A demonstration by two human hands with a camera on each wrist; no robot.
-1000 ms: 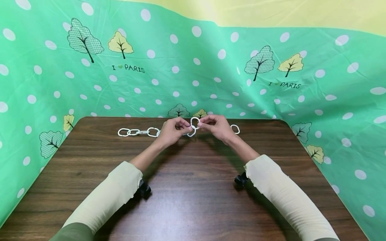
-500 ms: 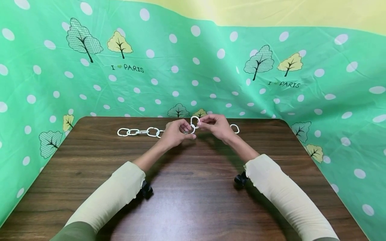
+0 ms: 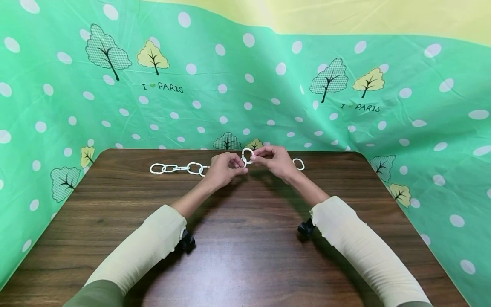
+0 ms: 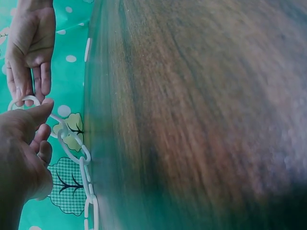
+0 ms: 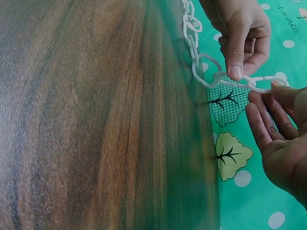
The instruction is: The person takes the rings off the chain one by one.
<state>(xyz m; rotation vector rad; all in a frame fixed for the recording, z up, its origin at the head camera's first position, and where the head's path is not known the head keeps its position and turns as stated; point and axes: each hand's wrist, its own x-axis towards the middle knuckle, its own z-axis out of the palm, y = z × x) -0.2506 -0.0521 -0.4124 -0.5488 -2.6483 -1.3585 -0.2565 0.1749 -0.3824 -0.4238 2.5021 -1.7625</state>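
Note:
In the head view, my right hand (image 3: 277, 163) pinches a white plastic chain link (image 3: 247, 149) between thumb and fingers, raised above the table's far edge. My left hand (image 3: 221, 170) pinches the adjoining link (image 5: 230, 84), which hooks through it. From there the white chain (image 3: 182, 168) runs left over the table, partly hidden behind my left hand. In the right wrist view, a small gap shows in the raised link. Behind my right hand lies a single loose white link (image 3: 303, 164).
The brown wood-grain table (image 3: 245, 238) ends just beyond the hands. A green dotted curtain (image 3: 245, 98) printed with trees hangs behind it and down both sides. Black devices stick out under the sleeves, one at the left wrist (image 3: 187, 241) and one at the right wrist (image 3: 306, 229).
My left thumb opened away from the lower link, then closed in on it again, and the left hand sits slightly lower. My right hand and its link have stayed nearly still.

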